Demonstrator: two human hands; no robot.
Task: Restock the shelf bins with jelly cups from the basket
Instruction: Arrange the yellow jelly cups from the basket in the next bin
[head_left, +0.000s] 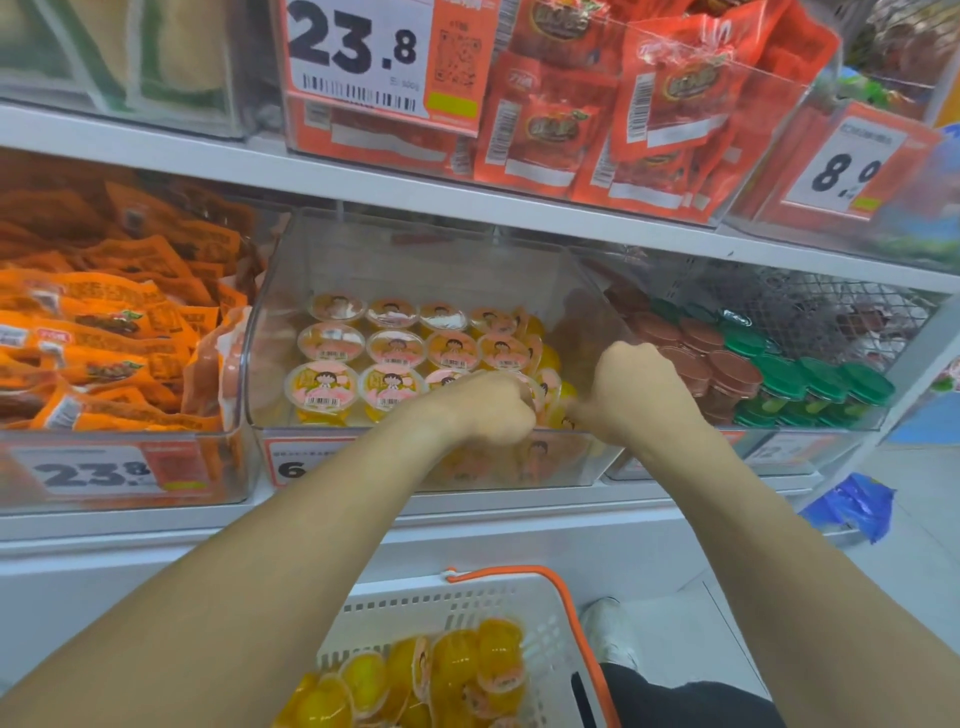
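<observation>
A clear shelf bin (270, 291) in the middle of the lower shelf holds rows of yellow jelly cups (332, 343) with pink cartoon lids. Both hands reach into its front right part. My left hand (483, 410) is curled round a jelly cup (535, 387) lying on its side. My right hand (634, 389) has its fingers curled and pinches another yellow cup (565, 397) beside it; the hand hides most of that cup. Below, a white basket (519, 603) with an orange handle (566, 603) holds several loose jelly cups (457, 665).
Left of the jelly bin is a bin of orange snack packets (104, 338); on the right, a bin of brown and green-lidded cups (779, 374). Red packets (649, 104) fill the shelf above. A blue packet (857, 509) lies on the floor at right, with my shoe (608, 629) beside the basket.
</observation>
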